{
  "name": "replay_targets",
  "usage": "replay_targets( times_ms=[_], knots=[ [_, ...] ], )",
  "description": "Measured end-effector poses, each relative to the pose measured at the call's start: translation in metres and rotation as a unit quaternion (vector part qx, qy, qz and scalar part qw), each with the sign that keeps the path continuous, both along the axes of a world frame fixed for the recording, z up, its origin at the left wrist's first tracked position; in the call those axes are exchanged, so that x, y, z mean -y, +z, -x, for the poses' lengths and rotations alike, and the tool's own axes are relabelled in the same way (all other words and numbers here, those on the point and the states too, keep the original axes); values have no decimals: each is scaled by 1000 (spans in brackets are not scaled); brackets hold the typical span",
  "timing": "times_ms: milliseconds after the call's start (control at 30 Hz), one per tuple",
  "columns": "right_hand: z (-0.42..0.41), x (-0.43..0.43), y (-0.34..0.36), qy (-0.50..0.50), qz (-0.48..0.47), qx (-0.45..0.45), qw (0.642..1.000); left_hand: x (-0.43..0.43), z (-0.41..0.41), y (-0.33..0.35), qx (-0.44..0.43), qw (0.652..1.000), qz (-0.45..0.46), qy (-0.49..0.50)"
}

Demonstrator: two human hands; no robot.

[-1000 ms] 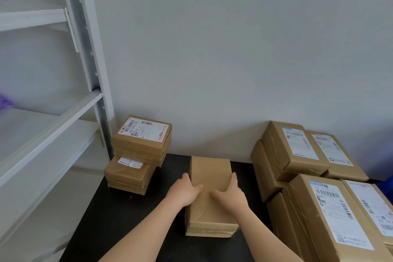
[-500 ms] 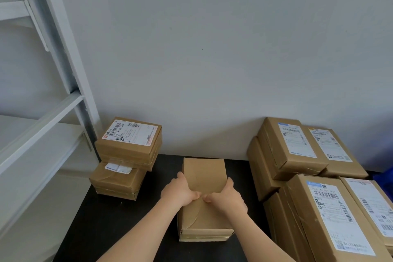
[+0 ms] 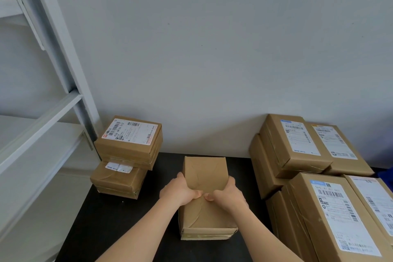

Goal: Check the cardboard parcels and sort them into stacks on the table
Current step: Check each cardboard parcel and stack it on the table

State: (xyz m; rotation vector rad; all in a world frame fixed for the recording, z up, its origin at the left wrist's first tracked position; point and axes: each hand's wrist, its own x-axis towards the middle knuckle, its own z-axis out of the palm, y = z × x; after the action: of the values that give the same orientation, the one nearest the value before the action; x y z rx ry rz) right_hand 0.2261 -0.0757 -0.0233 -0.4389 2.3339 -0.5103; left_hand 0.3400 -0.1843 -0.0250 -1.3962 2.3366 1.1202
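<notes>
parcel (image 3: 205, 173) between left stack (image 3: 127, 151) and right pile (image 3: 295, 155)

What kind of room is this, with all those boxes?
Probably a parcel storeroom or mailroom: stacks of labelled cardboard parcels, a white metal shelving rack beside them, and a black table for sorting.

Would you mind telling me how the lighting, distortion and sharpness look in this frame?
Head view: soft, even light with no glare; head view: the wide-angle lens makes the shelf upright lean steeply; head view: the label on the left stack is soft, its fine print unreadable, while creases on the held parcel show clearly.
</notes>
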Motion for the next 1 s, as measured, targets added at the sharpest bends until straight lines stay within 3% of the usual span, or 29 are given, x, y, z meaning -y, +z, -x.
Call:
replay_targets(
  times_ms=[567, 800, 1000],
  knots=[
    [1, 4, -7, -11, -1, 14, 1000, 4, 2, -13, -19, 991, -101, 81],
    [-1, -4, -1, -14, 31, 23, 999, -3, -6, -20, -110, 957, -223, 152],
    [-13, -12, 7, 7, 56, -93, 994, -8, -16, -15, -200, 915, -294, 191]
  ],
)
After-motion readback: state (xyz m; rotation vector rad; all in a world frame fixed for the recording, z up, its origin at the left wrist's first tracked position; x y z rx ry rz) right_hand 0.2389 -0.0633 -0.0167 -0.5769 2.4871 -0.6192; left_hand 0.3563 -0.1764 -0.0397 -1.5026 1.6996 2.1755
